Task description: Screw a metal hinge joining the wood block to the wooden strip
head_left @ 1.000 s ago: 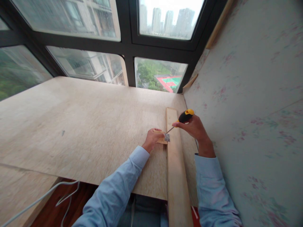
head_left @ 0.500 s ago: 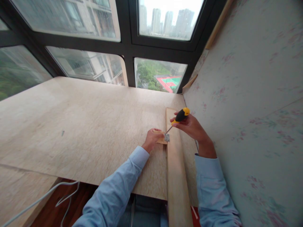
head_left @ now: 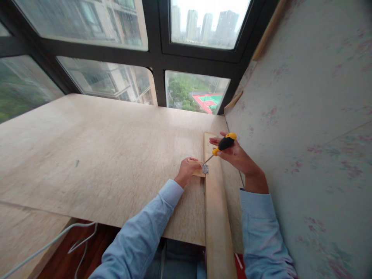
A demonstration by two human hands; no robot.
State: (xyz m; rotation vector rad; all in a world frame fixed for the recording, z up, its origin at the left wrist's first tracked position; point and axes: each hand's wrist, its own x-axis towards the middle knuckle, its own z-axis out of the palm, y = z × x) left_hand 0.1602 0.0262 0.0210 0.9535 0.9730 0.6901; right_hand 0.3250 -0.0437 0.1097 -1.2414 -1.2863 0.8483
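In the head view my right hand [head_left: 236,155] has a yellow-and-black screwdriver [head_left: 226,142] between its thumb and palm, with several fingers stretched out beyond the handle. The tool slants down to the left, its tip at a small metal hinge [head_left: 205,169]. This hinge lies across the joint between a long wooden board [head_left: 216,217] and a small wooden piece [head_left: 198,171]. My left hand [head_left: 186,170] grips that small piece and presses it against the board's left side. Part of the piece is hidden under my fingers.
A loose screw [head_left: 77,163] lies to the left on the marble-patterned sill [head_left: 116,147]. Dark-framed windows [head_left: 158,58] stand behind, and a flower-papered wall [head_left: 314,128] rises close on the right. A white cable [head_left: 55,239] runs across the lower left.
My right hand has shifted slightly to the right, its fingers more spread, and the screwdriver's handle leans further right. The left hand, small wooden piece and board have stayed put.
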